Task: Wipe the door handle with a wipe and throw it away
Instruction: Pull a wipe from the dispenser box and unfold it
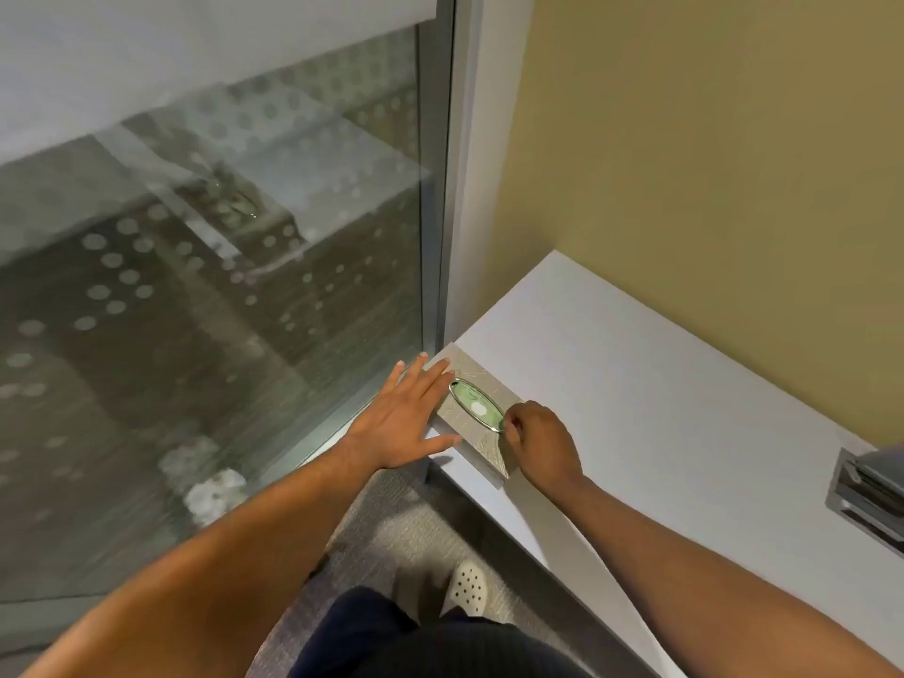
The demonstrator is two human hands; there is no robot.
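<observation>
A flat grey wipe pack [482, 450] with a green oval lid [477, 402] lies on the near left corner of a white table [636, 384]. My left hand [408, 418] rests flat with its fingers spread, fingertips on the pack's left edge. My right hand [538, 445] is at the pack's right side, thumb and forefinger pinched at the near end of the oval lid. No loose wipe shows outside the pack. No door handle is in view.
A glass wall [220, 286] with a dotted pattern and a metal frame [440, 188] stands to the left of the table. A yellow wall rises behind the table. Dark stacked trays [870, 491] sit at the table's right edge. My white shoe [468, 587] stands on grey carpet below.
</observation>
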